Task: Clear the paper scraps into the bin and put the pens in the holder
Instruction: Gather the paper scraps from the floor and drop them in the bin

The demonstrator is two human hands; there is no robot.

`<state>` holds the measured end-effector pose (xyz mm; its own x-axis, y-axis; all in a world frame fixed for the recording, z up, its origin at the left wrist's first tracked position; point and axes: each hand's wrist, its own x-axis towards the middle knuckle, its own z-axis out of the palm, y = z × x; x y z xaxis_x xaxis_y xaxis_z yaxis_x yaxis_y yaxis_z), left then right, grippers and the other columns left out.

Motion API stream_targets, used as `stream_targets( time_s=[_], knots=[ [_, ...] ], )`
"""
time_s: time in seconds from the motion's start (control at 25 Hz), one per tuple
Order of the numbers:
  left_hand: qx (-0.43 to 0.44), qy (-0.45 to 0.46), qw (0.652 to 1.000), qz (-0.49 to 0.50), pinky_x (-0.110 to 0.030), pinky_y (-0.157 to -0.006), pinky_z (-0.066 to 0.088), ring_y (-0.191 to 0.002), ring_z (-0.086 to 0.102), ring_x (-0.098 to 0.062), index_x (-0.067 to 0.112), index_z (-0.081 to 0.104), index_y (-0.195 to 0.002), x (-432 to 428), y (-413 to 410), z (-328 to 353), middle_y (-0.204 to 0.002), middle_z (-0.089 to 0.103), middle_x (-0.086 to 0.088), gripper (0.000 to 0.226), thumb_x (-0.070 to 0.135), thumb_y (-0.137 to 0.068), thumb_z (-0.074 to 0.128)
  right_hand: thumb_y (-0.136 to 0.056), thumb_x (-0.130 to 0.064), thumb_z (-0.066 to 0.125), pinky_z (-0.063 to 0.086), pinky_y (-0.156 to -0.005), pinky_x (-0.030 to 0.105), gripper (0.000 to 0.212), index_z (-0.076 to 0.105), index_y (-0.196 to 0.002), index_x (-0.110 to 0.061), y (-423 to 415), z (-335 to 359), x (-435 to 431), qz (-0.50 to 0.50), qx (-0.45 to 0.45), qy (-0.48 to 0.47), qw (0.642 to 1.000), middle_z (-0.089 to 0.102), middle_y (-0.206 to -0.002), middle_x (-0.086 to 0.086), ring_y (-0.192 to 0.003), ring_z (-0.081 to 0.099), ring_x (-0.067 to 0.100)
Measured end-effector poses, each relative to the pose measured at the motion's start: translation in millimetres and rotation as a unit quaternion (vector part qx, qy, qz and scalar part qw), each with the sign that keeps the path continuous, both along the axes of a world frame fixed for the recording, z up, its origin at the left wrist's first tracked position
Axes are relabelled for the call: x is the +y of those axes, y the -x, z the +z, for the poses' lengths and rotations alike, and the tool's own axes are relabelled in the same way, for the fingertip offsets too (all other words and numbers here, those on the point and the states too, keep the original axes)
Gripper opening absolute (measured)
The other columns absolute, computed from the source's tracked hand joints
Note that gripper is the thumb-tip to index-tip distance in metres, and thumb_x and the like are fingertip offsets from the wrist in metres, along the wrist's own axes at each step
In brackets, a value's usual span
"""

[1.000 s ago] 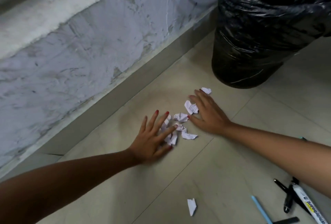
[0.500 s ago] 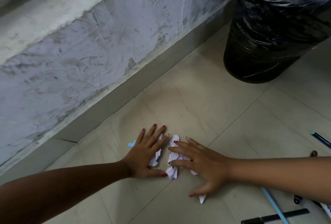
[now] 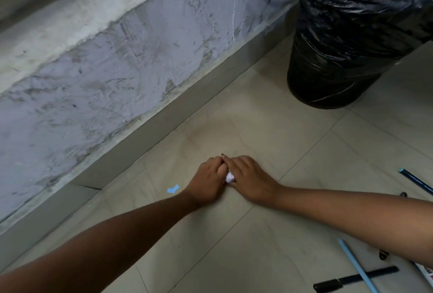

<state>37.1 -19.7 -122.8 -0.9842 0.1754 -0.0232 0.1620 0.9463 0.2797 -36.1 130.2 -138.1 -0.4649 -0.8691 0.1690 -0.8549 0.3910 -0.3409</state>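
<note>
Both hands are on the floor, pressed together side by side. The left hand and the right hand are cupped around a small heap of white scraps, and only a little of the paper shows in the gap between them. The fingers of both hands are curled closed on this paper. How many scraps are inside, I cannot tell.

The bin stands well apart, beyond the hands, against the wall, with a black bag over it. One blue scrap lies alone on the floor, just beside the left wrist and outside the heap. Some pens lie near the right forearm; no holder is in view.

In my judgement the risk comes at the lift. The pieces are loose and light, so some may slip out under the palms or fall on the way to the bin. The blue scrap may also be forgotten, because it is outside the grip.
</note>
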Motion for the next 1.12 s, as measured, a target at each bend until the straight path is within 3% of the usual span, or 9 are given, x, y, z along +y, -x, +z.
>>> stream_targets(
  time_s=[0.08, 0.24, 0.36, 0.48, 0.64, 0.76, 0.92, 1.04, 1.12],
  knots=[
    [-0.032, 0.025, 0.999, 0.018, -0.028, -0.041, 0.041, -0.054, 0.059, -0.034, -0.002, 0.052, -0.098, -2.4, 22.9, 8.6, -0.078, 0.063, -0.023, 0.032, 0.019, -0.079, 0.037, -0.081, -0.042, 0.036, 0.047, -0.065, 0.030, 0.050, 0.052, -0.110, -0.004, 22.0, 8.8, -8.0, -0.007, -0.004, -0.029, 1.000, 0.066, -0.081, 0.010, -0.070, 0.063, 0.025],
    [-0.103, -0.055, 0.987, 0.109, -0.037, -0.066, 0.042, -0.086, 0.060, -0.042, -0.005, 0.048, -0.105, 4.8, 55.1, 23.2, -0.102, 0.061, -0.030, 0.020, 0.009, -0.091, 0.043, -0.093, -0.020, 0.039, 0.047, -0.075, 0.043, 0.028, 0.051, -0.107, 0.000, 60.8, 32.8, -3.6, 0.005, -0.096, -0.102, 0.990, 0.056, -0.107, 0.023, -0.092, 0.059, 0.038],
    [-0.066, -0.224, 0.969, 0.080, -0.016, -0.061, 0.035, -0.075, 0.061, -0.013, -0.001, 0.057, -0.088, 20.6, 93.6, 82.7, -0.086, 0.067, -0.019, 0.026, 0.021, -0.089, 0.044, -0.089, -0.024, 0.045, 0.044, -0.082, 0.029, 0.028, 0.060, -0.100, -0.003, 83.9, 93.3, 15.1, -0.068, -0.245, 0.001, 0.967, 0.063, -0.102, 0.017, -0.096, 0.059, 0.025],
    [-0.010, -0.290, 0.957, -0.018, -0.007, -0.059, 0.036, -0.059, 0.049, 0.017, 0.021, 0.054, -0.080, 42.9, 136.1, 181.6, -0.075, 0.059, 0.007, 0.012, 0.021, -0.091, 0.049, -0.085, 0.000, 0.055, 0.037, -0.069, 0.012, 0.011, 0.065, -0.088, -0.004, 107.9, 189.1, 45.9, -0.081, -0.105, 0.147, 0.980, 0.070, -0.087, 0.013, -0.085, 0.056, 0.010],
    [0.087, -0.358, 0.927, -0.066, -0.018, -0.050, 0.032, -0.047, 0.041, 0.004, 0.028, 0.044, -0.058, 94.2, 211.9, 285.6, -0.046, 0.049, 0.017, 0.027, 0.027, -0.084, 0.053, -0.085, 0.000, 0.053, 0.034, -0.066, 0.032, 0.008, 0.059, -0.086, 0.006, 156.7, 293.8, 94.3, -0.235, 0.021, 0.231, 0.944, 0.067, -0.095, 0.031, -0.093, 0.061, 0.037],
    [0.085, -0.318, 0.944, -0.011, -0.032, -0.067, 0.042, -0.076, 0.059, -0.022, 0.010, 0.063, -0.081, 143.8, 281.2, 309.4, -0.081, 0.067, -0.007, 0.026, 0.035, -0.078, 0.054, -0.089, -0.008, 0.049, 0.039, -0.069, 0.038, 0.017, 0.056, -0.096, 0.007, 218.3, 306.9, 121.5, -0.359, 0.020, 0.173, 0.917, 0.062, -0.105, 0.036, -0.099, 0.058, 0.046],
    [-0.046, -0.135, 0.987, 0.075, -0.038, -0.076, 0.048, -0.108, 0.054, -0.037, -0.003, 0.044, -0.122, 176.4, 330.0, 290.8, -0.122, 0.055, -0.022, 0.055, 0.030, -0.081, 0.060, -0.082, -0.020, 0.060, 0.046, -0.080, 0.035, 0.052, 0.039, -0.128, -0.009, 256.7, 295.6, 148.2, -0.373, -0.164, 0.032, 0.913, 0.057, -0.123, 0.020, -0.107, 0.057, 0.033],
    [0.065, -0.247, 0.962, 0.093, -0.031, -0.083, 0.043, -0.107, 0.055, -0.031, 0.002, 0.053, -0.116, 173.8, 322.6, 293.9, -0.117, 0.061, -0.018, 0.038, 0.020, -0.083, 0.059, -0.077, -0.020, 0.068, 0.044, -0.081, 0.031, 0.062, 0.038, -0.130, -0.016, 250.2, 311.0, 158.7, -0.378, -0.236, 0.103, 0.889, 0.056, -0.116, 0.011, -0.104, 0.055, 0.025],
    [0.210, -0.388, 0.893, 0.084, -0.032, -0.092, 0.044, -0.105, 0.056, -0.026, 0.005, 0.056, -0.108, 162.2, 284.5, 288.7, -0.109, 0.063, -0.014, 0.027, 0.014, -0.083, 0.056, -0.076, -0.008, 0.064, 0.041, -0.080, 0.026, 0.037, 0.055, -0.112, -0.009, 225.7, 311.8, 165.2, -0.363, -0.028, 0.188, 0.912, 0.062, -0.107, 0.015, -0.098, 0.058, 0.027]
  ],
)
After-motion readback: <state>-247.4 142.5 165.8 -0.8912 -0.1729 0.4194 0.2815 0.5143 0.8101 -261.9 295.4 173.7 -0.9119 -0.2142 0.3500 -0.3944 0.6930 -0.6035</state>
